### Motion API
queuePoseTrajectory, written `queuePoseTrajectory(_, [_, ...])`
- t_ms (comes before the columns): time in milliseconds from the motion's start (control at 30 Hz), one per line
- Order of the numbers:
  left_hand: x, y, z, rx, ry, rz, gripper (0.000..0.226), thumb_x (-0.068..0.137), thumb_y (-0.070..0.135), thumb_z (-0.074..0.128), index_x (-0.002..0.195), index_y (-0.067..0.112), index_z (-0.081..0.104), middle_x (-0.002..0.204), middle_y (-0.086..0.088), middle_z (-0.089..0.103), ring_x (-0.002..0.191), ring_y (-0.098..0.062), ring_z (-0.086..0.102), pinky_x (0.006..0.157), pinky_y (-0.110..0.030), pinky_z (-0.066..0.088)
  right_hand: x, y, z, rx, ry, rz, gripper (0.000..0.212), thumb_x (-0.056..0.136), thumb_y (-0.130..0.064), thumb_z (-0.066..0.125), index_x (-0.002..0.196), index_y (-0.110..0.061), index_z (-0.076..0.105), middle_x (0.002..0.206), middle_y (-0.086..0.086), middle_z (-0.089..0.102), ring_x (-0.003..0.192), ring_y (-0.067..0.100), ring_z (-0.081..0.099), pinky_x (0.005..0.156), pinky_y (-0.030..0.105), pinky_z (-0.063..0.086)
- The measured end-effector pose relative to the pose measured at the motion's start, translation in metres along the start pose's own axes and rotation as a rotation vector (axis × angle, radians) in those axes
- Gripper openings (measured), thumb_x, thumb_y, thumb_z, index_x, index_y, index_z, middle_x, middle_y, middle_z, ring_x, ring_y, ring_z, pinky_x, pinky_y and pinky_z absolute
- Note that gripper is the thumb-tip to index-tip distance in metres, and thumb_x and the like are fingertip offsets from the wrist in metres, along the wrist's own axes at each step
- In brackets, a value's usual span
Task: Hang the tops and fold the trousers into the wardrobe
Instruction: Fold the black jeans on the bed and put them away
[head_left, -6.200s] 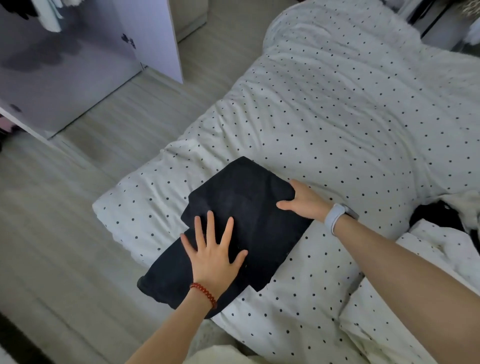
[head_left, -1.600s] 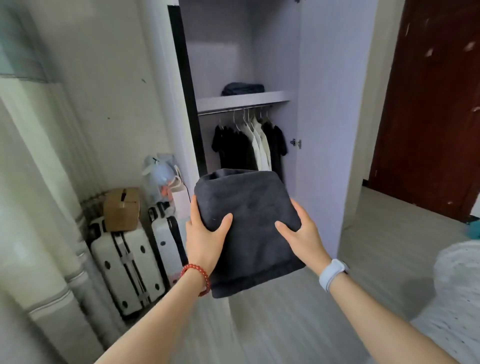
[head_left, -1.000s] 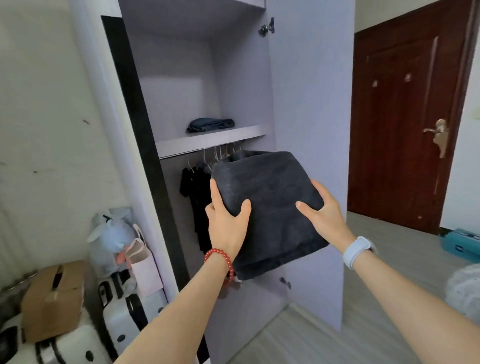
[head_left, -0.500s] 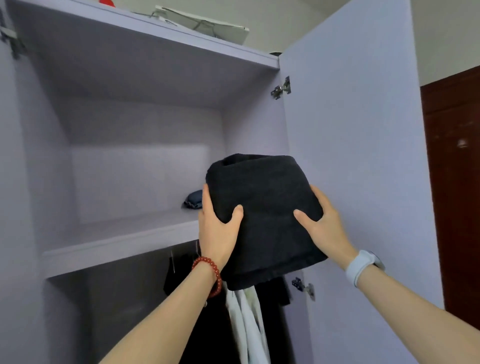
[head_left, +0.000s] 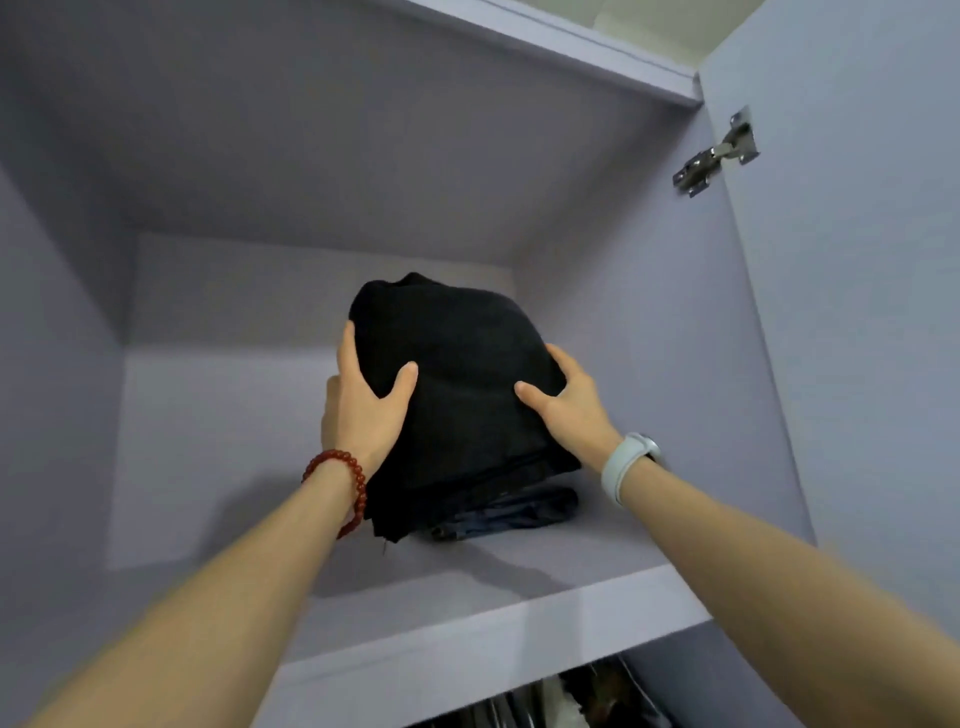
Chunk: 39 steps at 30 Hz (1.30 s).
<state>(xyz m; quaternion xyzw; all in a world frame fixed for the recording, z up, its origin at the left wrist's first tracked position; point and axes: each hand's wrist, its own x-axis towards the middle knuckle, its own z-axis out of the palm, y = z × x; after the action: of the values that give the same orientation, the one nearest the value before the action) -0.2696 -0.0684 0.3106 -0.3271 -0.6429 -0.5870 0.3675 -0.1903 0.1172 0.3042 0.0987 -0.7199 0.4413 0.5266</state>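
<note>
Left hand (head_left: 363, 400): gripping the left side of the folded black trousers (head_left: 462, 384), thumb on top, fingers round the edge; red bead bracelet (head_left: 343, 486) at the wrist.
Folded black trousers: inside the wardrobe, on the shelf (head_left: 467, 618), sitting on top of a folded dark blue garment (head_left: 519, 512); whether fully settled or partly carried, cannot tell.
Right hand (head_left: 569, 402): holding the right side, thumb on top, fingers hidden behind the cloth; pale wristband (head_left: 626, 465) at the wrist.
Door hinge (head_left: 717, 153): upper right, on the open door.
Step in hand: stacking the folded pair on the shelf.
Next move, likely: letting go on both sides, sliding hands out without dragging the fold open.
</note>
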Motion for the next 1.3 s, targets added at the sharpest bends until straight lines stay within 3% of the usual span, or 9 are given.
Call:
queuePoseTrajectory(100, [0.042,-0.043,0.012,0.077,0.028,-0.030,0.073,0.090,0.044,0.054,0.147,0.034,0.009,0.137,-0.007,0.043,0.119,-0.030,0.048,0.088,-0.033,0.039,0.047,0.039,0.035,0.044,-0.069,0.039,0.053,0.086,-0.012,0.063,0.135,-0.013,0.043,0.124,0.003,0.056,0.110,0.017,0.055,0.098,0.033,0.046])
queuePoseTrajectory(233, [0.083,-0.095,0.037,0.153,0.028,-0.103,0.073,0.091,0.044,0.053,0.148,0.036,0.008,0.134,-0.010,0.047,0.115,-0.033,0.051,0.090,-0.037,0.044,0.095,0.092,0.069,0.095,-0.172,0.129,0.046,0.089,-0.010,0.060,0.132,-0.012,0.044,0.113,0.000,0.056,0.105,0.016,0.054,0.097,0.032,0.046])
queuePoseTrajectory(400, [0.113,-0.149,0.091,0.231,-0.024,-0.270,0.071,0.091,0.037,0.056,0.149,0.022,0.019,0.139,-0.012,0.046,0.122,-0.033,0.047,0.099,-0.035,0.039,0.134,0.170,0.081,0.093,-0.265,0.367,0.042,0.089,-0.007,0.058,0.130,-0.005,0.046,0.122,0.014,0.057,0.100,0.022,0.056,0.091,0.031,0.047])
queuePoseTrajectory(500, [0.117,-0.188,0.134,0.268,-0.118,-0.341,0.069,0.090,0.041,0.055,0.147,0.018,0.024,0.142,-0.012,0.043,0.125,-0.032,0.045,0.106,-0.040,0.037,0.147,0.217,0.071,-0.056,-0.259,0.443,0.046,0.090,-0.010,0.058,0.133,-0.002,0.044,0.127,0.015,0.055,0.112,0.028,0.055,0.097,0.032,0.044])
queuePoseTrajectory(667, [0.124,-0.217,0.180,0.303,-0.268,-0.448,0.067,0.092,0.048,0.045,0.148,0.021,0.021,0.150,-0.013,0.029,0.130,-0.029,0.039,0.110,-0.037,0.032,0.166,0.259,0.058,-0.487,-0.303,0.392,0.046,0.093,-0.018,0.054,0.134,0.002,0.044,0.135,0.016,0.050,0.121,0.030,0.049,0.098,0.029,0.039])
queuePoseTrajectory(867, [0.106,-0.205,0.187,0.356,-0.459,-0.326,0.051,0.097,0.032,0.044,0.144,0.016,0.032,0.154,-0.005,0.020,0.141,-0.019,0.021,0.113,-0.027,0.015,0.182,0.269,0.045,-0.727,-0.322,0.372,0.028,0.090,-0.010,0.054,0.114,0.000,0.064,0.117,0.014,0.064,0.105,0.029,0.060,0.090,0.030,0.049])
queuePoseTrajectory(1067, [0.114,-0.185,0.192,0.396,-0.420,-0.228,0.052,0.093,0.020,0.053,0.141,0.006,0.037,0.152,-0.005,0.027,0.137,-0.021,0.030,0.108,-0.021,0.021,0.202,0.262,0.023,-0.771,-0.236,0.315,0.027,0.089,-0.007,0.052,0.111,-0.002,0.067,0.115,0.013,0.065,0.105,0.030,0.060,0.088,0.029,0.047])
queuePoseTrajectory(1233, [0.112,-0.189,0.217,0.790,-0.640,-0.128,0.055,0.099,0.040,0.031,0.149,0.020,0.017,0.158,0.000,-0.002,0.145,-0.020,-0.002,0.116,-0.039,0.007,0.180,0.279,0.017,-1.056,-0.479,0.202,0.032,0.093,-0.017,0.047,0.118,-0.001,0.060,0.126,0.015,0.052,0.111,0.032,0.052,0.093,0.036,0.047])
queuePoseTrajectory(1300, [0.110,-0.199,0.226,0.893,-0.710,-0.158,0.056,0.100,0.044,0.020,0.150,0.026,0.003,0.157,0.002,-0.014,0.144,-0.019,-0.013,0.115,-0.045,-0.002,0.176,0.283,0.017,-0.951,-0.561,0.153,0.041,0.099,-0.021,0.037,0.134,-0.003,0.046,0.141,0.018,0.041,0.125,0.032,0.043,0.104,0.033,0.035])
